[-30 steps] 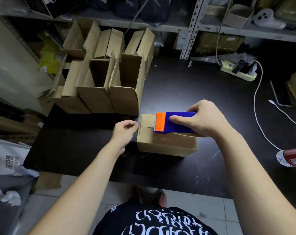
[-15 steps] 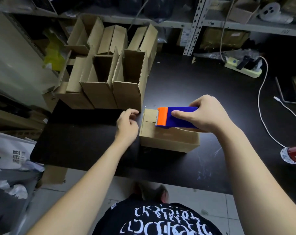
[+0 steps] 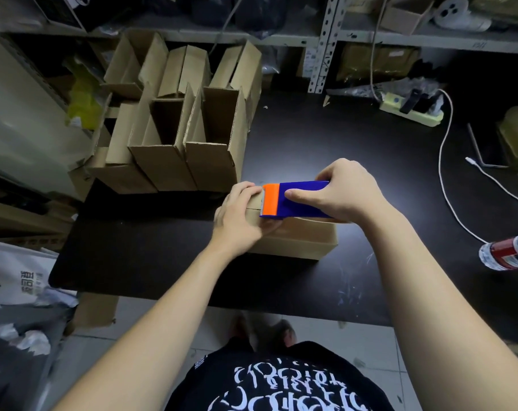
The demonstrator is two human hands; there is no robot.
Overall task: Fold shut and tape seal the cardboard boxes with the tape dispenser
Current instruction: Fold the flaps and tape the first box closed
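We find the closed cardboard box (image 3: 299,238) lying flat on the black table (image 3: 163,256), its flap seam visible at the left end. The right hand (image 3: 346,191) grips the blue and orange tape dispenser (image 3: 299,200), thumb on its near side, with the orange end set on the box top at that seam. The left hand (image 3: 237,215) clasps the box's left end, fingers curled over it, just beside the dispenser. Open cardboard boxes (image 3: 213,161) stand just behind. A plastic bottle (image 3: 506,253) lies far right.
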